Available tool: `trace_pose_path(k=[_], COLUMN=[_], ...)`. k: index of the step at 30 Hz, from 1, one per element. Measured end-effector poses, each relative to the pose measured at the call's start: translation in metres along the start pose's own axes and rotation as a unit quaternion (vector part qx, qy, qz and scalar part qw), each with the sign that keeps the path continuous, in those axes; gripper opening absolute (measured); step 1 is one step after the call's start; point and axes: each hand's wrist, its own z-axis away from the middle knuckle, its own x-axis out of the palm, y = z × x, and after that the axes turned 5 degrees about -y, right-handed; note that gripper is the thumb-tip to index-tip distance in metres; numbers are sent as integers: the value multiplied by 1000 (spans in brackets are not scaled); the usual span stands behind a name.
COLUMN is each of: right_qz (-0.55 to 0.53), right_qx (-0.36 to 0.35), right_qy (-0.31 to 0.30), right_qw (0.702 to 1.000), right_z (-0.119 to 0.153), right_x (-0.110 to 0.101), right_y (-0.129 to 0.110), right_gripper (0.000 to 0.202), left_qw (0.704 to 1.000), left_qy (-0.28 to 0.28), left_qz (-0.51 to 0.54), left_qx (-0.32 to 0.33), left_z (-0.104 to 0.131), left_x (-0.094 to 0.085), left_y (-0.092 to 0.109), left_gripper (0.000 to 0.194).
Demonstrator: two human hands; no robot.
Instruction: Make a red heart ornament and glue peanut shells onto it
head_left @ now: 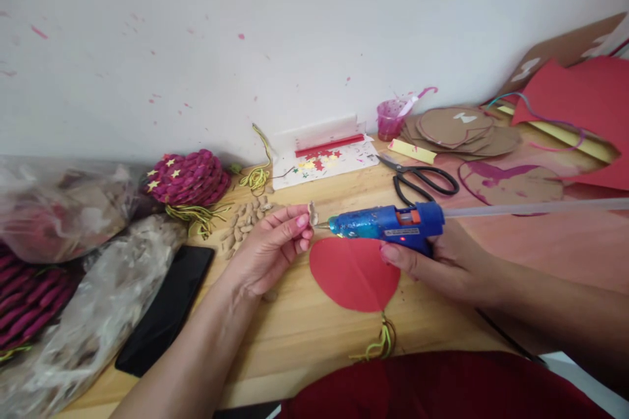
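Evidently, the left hand (pixel 275 239) pinches a peanut shell (pixel 312 213) so the glue gun (pixel 366 222) the right hand (pixel 449 268) grips reaches it.

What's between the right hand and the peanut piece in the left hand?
Only the blue glue gun: the right hand grips it, and its nozzle points at the peanut piece in the left hand. Nothing else visible stands between.
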Motion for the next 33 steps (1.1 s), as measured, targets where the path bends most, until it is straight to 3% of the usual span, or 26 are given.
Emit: trace_pose_path(k=[6, 17, 25, 33], right_qz=[17, 29, 32, 62], right_qx=[-7, -15, -5, -2], right_qy=[0, 16, 8, 17], right_qw=[1000, 999, 999, 998], right_z=[0, -1, -3, -1], right_x=[0, 0, -1, 0], right_y=[0, 0, -1, 2], right_gripper=[32, 12, 21, 12], left_qw=[1000, 1000, 1000, 1000], left_qy=[-1, -1, 11, 20], left_qz=[3, 10, 9, 11], left_qx=[5, 3, 5, 4], left_z=[0, -1, -1, -1], left_x=[0, -2, -1, -1], left_y=[0, -1, -1, -1], left_gripper=[26, 26, 29, 31])
